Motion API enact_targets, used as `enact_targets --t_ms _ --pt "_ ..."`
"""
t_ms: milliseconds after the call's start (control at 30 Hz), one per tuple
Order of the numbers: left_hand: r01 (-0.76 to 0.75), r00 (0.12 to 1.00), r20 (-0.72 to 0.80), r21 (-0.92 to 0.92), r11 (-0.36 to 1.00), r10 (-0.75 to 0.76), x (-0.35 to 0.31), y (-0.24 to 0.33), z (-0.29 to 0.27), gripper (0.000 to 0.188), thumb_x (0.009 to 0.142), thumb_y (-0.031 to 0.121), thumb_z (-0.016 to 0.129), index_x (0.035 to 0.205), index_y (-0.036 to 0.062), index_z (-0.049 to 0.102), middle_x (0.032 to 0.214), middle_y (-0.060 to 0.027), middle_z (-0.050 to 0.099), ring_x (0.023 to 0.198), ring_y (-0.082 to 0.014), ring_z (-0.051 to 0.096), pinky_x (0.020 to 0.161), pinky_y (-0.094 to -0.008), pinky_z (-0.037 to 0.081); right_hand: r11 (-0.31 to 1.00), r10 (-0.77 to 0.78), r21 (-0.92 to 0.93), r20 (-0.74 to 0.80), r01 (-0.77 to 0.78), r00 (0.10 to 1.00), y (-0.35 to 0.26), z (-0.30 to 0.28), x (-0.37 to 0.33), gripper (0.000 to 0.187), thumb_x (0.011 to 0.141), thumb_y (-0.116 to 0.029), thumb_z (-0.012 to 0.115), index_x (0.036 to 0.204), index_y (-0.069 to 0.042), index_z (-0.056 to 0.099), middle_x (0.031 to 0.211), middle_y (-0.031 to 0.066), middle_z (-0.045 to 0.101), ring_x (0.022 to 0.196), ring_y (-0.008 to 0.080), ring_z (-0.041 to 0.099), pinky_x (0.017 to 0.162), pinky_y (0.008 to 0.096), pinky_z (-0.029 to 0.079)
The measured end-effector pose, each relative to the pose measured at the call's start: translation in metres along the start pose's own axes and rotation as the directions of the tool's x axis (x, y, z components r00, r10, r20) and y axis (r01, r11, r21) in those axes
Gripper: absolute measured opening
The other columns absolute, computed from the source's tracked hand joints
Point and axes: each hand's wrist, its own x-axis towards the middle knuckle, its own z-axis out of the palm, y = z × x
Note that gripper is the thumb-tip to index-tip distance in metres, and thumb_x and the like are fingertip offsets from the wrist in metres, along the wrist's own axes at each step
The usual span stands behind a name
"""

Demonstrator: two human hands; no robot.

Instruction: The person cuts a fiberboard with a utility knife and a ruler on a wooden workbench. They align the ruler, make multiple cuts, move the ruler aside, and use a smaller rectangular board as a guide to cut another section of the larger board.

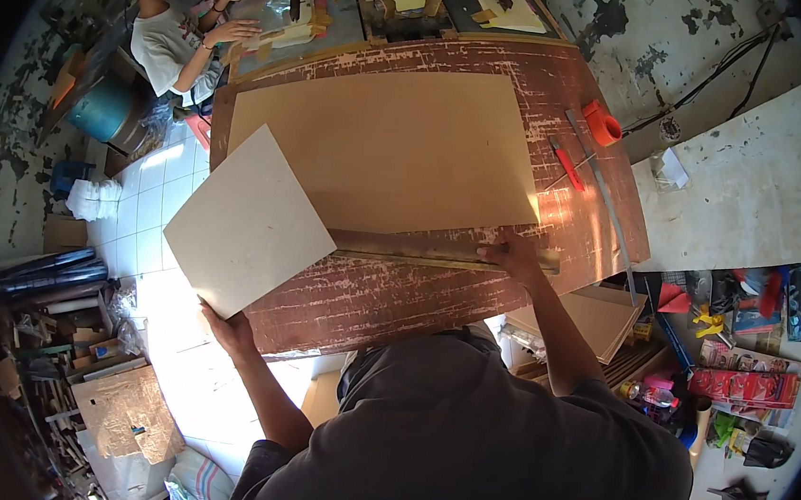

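My left hand [231,332] grips the lower corner of a pale grey square board [250,223], which is tilted and covers part of the table's left side. A large brown rectangular board [400,145] lies flat beyond it, partly hidden under the pale one. Along the near side of the brown board runs a long straight bar [401,246], its left end hidden by the pale board. The fingers of my right hand [514,257] close on this bar near its right end.
On the worn red-brown table [368,295], a red cutter [570,166], a thin metal ruler [606,192] and a red ring-shaped thing [602,125] lie to the right. Another person [176,40] works at the far left. Piled goods [742,375] stand at right.
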Motion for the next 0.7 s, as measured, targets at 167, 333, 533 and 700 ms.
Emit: enact_targets --t_ms 167,333,533,700 --pt "0.017 1.000 -0.005 -0.044 0.999 -0.017 -0.014 0.003 0.000 0.067 0.104 0.052 0.050 0.153 0.0089 0.035 0.149 -0.0106 0.045 0.137 -0.0252 0.043 0.115 -0.0423 0.037 0.900 0.273 0.370 -0.065 -0.231 0.960 0.061 -0.032 -0.016 0.042 0.079 -0.040 0.086 0.083 -0.005 0.062 0.075 -0.0001 0.061 0.079 0.0101 0.062 0.068 0.0289 0.049" --pt "0.029 0.999 -0.025 -0.004 1.000 -0.029 -0.033 -0.001 0.012 0.067 0.105 0.053 0.046 0.154 0.0088 0.034 0.152 -0.0110 0.043 0.140 -0.0256 0.041 0.116 -0.0427 0.036 0.882 0.350 0.409 -0.234 -0.235 0.907 0.080 -0.072 -0.046 0.036 0.084 -0.036 0.083 0.083 -0.005 0.063 0.080 -0.0015 0.061 0.081 0.0085 0.056 0.071 0.0264 0.045" --pt "-0.023 0.997 -0.066 0.254 0.967 0.041 -0.058 -0.017 0.030 0.070 0.106 0.053 0.044 0.155 0.0040 0.034 0.154 -0.0130 0.041 0.140 -0.0262 0.041 0.117 -0.0418 0.035 0.681 0.501 0.712 -0.282 -0.171 0.818 0.131 -0.105 -0.045 0.033 0.087 -0.033 0.081 0.087 -0.004 0.065 0.078 -0.0010 0.062 0.071 0.0089 0.054 0.066 0.0256 0.043" --pt "-0.053 0.998 0.001 0.284 0.957 0.055 -0.087 -0.033 0.076 0.070 0.105 0.052 0.047 0.153 0.0027 0.036 0.152 -0.0136 0.044 0.139 -0.0259 0.043 0.116 -0.0393 0.038 0.745 0.538 0.653 -0.472 -0.133 0.698 0.158 -0.149 -0.006 0.042 0.084 -0.037 0.083 0.095 0.001 0.066 0.082 0.0042 0.066 0.068 0.0107 0.056 0.058 0.0261 0.043"
